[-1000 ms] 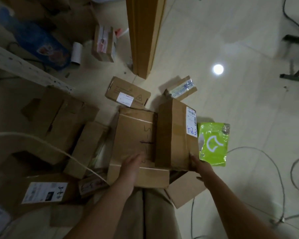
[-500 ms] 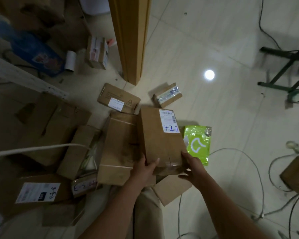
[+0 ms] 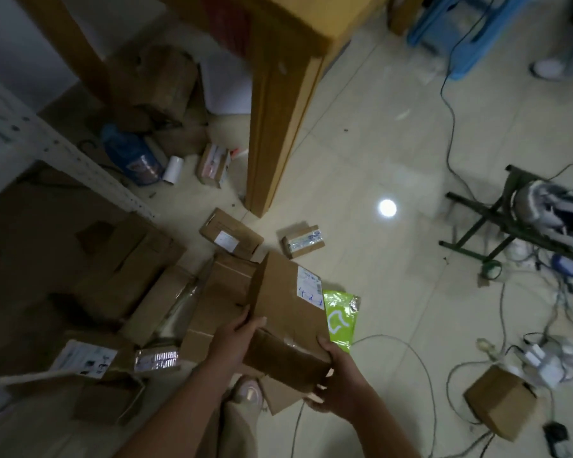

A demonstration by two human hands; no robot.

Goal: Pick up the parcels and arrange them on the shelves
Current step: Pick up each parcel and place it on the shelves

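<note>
A tall brown cardboard parcel (image 3: pixel 288 312) with a white label is lifted off the floor, held between both hands. My left hand (image 3: pixel 237 337) grips its near left edge with the fingers curled over it. My right hand (image 3: pixel 334 388) cups its lower right corner from underneath. Below it lies a wider flat carton (image 3: pixel 215 305) and a green plastic mailer (image 3: pixel 339 317). More parcels lie on the floor: a flat one (image 3: pixel 232 238), a small taped one (image 3: pixel 303 241), and a labelled one (image 3: pixel 86 358) at the lower left.
A wooden post (image 3: pixel 275 127) stands ahead, with a white metal shelf rail (image 3: pixel 57 147) at the left. Cables (image 3: pixel 420 368) run over the tiled floor. A small brown box (image 3: pixel 500 401) and a dark metal stand (image 3: pixel 497 223) are on the right.
The tall parcel has come up off the pile and tilted toward me. My left hand moved from the flat carton onto it, and my right hand slid under its corner. The view lifted.
</note>
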